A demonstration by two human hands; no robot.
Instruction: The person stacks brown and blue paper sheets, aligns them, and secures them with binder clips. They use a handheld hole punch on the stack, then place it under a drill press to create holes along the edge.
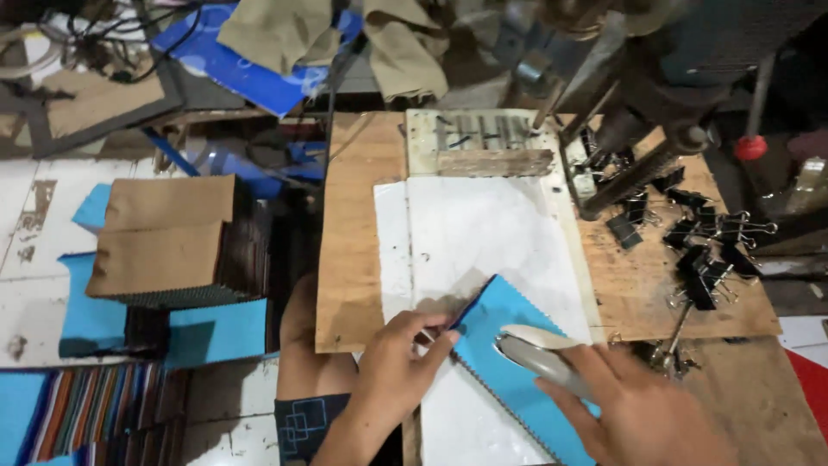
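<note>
Hands were busy low down over a white sheet (pixel 483 233) that lay on a wooden board (pixel 354 259). The left hand (pixel 398 354) pinched the near edge of a blue cloth piece (pixel 500 345) with its fingers closed on it. The cloth had a zigzag edge and lay flat on the white sheet, close to the person. The right hand (pixel 642 414) was wrapped around a grey stapler (pixel 539 355), and the front of the stapler sat on top of the blue cloth. So both hands were gripping something: the left one the cloth, the right one the stapler.

At the far end of the white sheet lay a small wooden block (pixel 493 162). Behind it was a pale plate (pixel 474 131) with dark marks on it. To the right stood a dark metal machine (pixel 673 78) with a long lever (pixel 630 177) sloping down. A red knob (pixel 750 147) showed beside it. Many black binder clips (pixel 703 250) lay in a heap on the right side of the board, well apart from the hands.

On the left, on a white table (pixel 34 285), sat a thick stack of cloth pieces (pixel 172 237) with brown cloth on top. More blue cloth (pixel 216 332) lay under and beside the stack. Striped cloth (pixel 86 414) showed near the bottom left corner. At the top hung tan cloth (pixel 276 30) over a blue sheet (pixel 241 73). The person's knee (pixel 302 345) showed between the table and the board.
</note>
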